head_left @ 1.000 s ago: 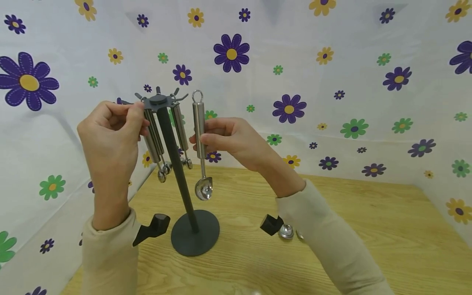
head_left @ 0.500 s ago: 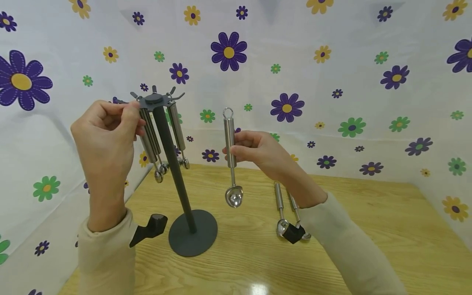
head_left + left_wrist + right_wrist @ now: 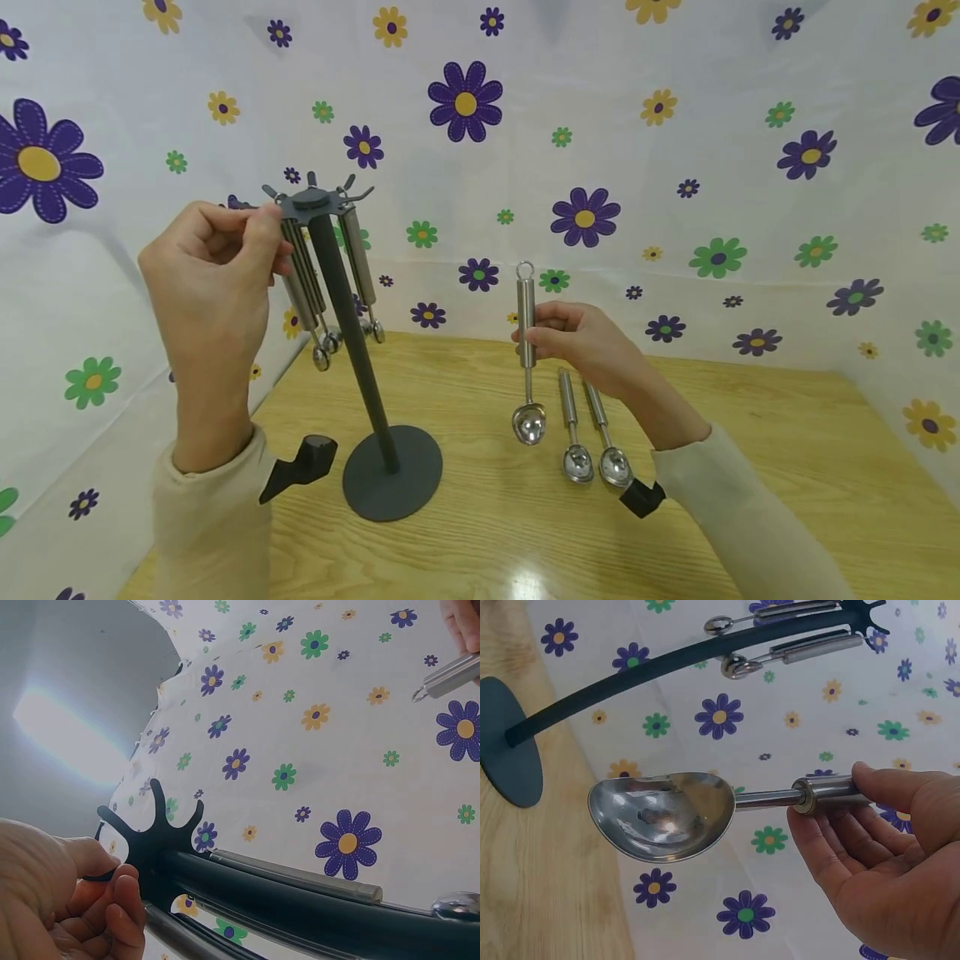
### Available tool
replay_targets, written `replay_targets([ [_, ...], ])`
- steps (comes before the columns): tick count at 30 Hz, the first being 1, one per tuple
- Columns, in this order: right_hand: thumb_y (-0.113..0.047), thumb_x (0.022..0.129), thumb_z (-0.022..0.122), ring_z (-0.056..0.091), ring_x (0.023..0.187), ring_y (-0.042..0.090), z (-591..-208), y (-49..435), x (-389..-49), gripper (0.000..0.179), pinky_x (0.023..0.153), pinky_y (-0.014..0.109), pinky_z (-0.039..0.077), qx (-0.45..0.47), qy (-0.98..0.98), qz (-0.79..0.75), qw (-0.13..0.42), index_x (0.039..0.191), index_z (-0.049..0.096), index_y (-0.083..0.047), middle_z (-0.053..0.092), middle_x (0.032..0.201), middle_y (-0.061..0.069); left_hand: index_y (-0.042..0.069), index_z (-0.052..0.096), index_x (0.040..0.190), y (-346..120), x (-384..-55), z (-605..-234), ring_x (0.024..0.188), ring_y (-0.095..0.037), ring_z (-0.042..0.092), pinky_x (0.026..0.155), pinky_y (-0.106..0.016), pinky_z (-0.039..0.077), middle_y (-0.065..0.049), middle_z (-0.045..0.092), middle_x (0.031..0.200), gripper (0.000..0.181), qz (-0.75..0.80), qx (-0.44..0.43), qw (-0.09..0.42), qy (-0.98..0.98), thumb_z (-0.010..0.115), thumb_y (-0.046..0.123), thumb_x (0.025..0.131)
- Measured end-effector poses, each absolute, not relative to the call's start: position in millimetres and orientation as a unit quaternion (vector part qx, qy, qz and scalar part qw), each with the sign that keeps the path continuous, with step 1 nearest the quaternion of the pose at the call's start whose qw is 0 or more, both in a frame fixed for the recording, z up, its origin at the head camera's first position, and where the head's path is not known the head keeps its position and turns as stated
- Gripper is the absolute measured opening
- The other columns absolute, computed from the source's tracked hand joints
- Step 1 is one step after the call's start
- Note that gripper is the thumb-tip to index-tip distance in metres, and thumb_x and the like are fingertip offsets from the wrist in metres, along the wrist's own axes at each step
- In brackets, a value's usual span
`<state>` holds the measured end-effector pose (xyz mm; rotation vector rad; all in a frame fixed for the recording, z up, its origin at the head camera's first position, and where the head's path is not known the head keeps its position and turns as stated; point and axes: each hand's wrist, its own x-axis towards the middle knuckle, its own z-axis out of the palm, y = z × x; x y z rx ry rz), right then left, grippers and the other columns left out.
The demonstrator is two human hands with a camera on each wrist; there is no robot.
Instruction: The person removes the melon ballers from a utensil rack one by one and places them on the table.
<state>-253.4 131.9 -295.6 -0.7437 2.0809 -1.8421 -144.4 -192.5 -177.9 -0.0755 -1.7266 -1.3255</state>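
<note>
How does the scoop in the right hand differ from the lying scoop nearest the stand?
The held scoop is pinched by its handle in the right hand; the lying scoop is touched by neither hand. The held scoop is up in the air, while the lying scoop rests on the table. The held scoop is nearly upright, bowl down; the lying scoop is flat. Both are shiny metal with rounded bowls.

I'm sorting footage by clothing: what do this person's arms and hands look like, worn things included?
The left hand and right hand are ungloved. Plain beige sleeves stop short of both. A small, angular black attachment sticks out beside each sleeve's end.
</note>
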Motion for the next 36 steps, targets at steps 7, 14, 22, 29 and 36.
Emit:
replay_targets([
  [7,-0.013,0.104,0.064,0.070,0.108,0.030,-314.7,168.1,-252.7,0.031,0.098,0.037,0.055,-0.220,0.729,-0.635,0.132,0.129,0.058,0.005,0.072,0.116,0.013,0.006,0.072,0.090,-194.0,-144.4,-178.3,0.062,-0.014,0.065,0.060,-0.017,0.054,-0.004,0.071,0.079,0.011,-0.544,-0.026,0.462,-0.700,0.071,0.014,0.098],
  [14,-0.016,0.105,0.064,0.070,0.109,0.026,-326.7,196.2,-246.2,0.035,0.099,0.031,0.053,-0.195,0.743,-0.626,0.137,0.129,0.057,0.008,0.070,0.118,0.013,0.007,0.072,0.090,-196.7,-143.5,-179.3,0.062,-0.013,0.065,0.059,-0.017,0.053,-0.002,0.071,0.078,0.011,-0.536,-0.021,0.468,-0.703,0.070,0.014,0.098],
  [22,-0.020,0.106,0.062,0.070,0.106,0.026,-347.9,230.9,-238.3,0.036,0.098,0.026,0.051,-0.171,0.760,-0.612,0.140,0.128,0.058,0.007,0.071,0.118,0.011,0.007,0.073,0.091,-192.6,-144.1,-177.2,0.061,-0.013,0.064,0.060,-0.016,0.054,-0.003,0.071,0.079,0.010,-0.544,-0.024,0.460,-0.701,0.071,0.014,0.098],
  [29,-0.014,0.109,0.055,0.070,0.105,0.022,-365.2,267.8,-236.5,0.019,0.096,0.025,0.051,-0.181,0.741,-0.630,0.147,0.121,0.064,-0.003,0.071,0.116,0.001,0.007,0.072,0.091,-190.8,-146.1,-176.8,0.062,-0.013,0.064,0.060,-0.017,0.053,-0.002,0.070,0.078,0.011,-0.539,-0.029,0.460,-0.705,0.071,0.016,0.098],
  [36,-0.013,0.109,0.054,0.071,0.103,0.020,-373.2,295.5,-232.0,0.022,0.094,0.020,0.051,-0.160,0.745,-0.632,0.143,0.123,0.062,0.002,0.071,0.115,0.000,0.007,0.072,0.091,-193.6,-145.5,-178.8,0.061,-0.013,0.064,0.059,-0.017,0.053,-0.002,0.072,0.079,0.009,-0.542,-0.024,0.462,-0.702,0.071,0.014,0.098],
])
